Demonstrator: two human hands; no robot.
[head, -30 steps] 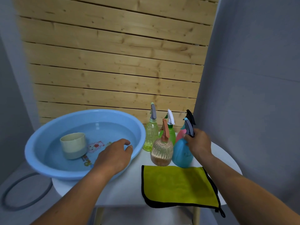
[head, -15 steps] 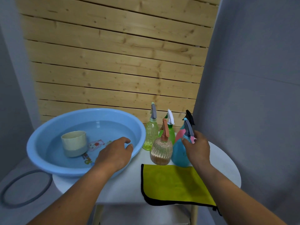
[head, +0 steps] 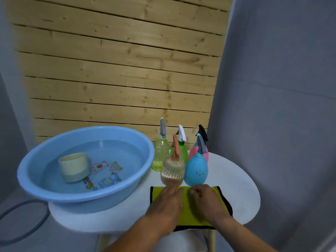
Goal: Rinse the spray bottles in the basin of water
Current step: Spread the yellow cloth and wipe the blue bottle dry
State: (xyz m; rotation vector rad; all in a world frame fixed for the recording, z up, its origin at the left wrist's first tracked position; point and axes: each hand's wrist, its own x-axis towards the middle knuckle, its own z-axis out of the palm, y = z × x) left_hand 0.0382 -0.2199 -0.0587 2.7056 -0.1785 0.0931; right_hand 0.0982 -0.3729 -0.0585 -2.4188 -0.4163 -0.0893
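A light blue basin [head: 94, 129] holding water stands on the left of the round white table [head: 236, 188], with a beige cup [head: 73, 167] tipped in the water. Several spray bottles stand upright to its right: a peach one [head: 172, 171] and a blue one [head: 196, 170] in front, a pale green one [head: 161, 153], a green one [head: 182, 151] and a pink one [head: 192, 151] behind. My left hand [head: 167, 202] lies flat on a yellow cloth [head: 187, 211] in front of the bottles. My right hand [head: 207, 200] rests on the same cloth, fingers bent. Neither hand holds a bottle.
A wooden slat wall stands behind the table and a grey curtain [head: 272, 124] hangs close on the right. A grey hose [head: 27, 231] loops on the floor at the lower left. The table edge runs just past the cloth on the near side.
My left hand left the basin rim and came down onto the cloth. My right hand let go of the blue bottle's sprayer and dropped onto the cloth too.
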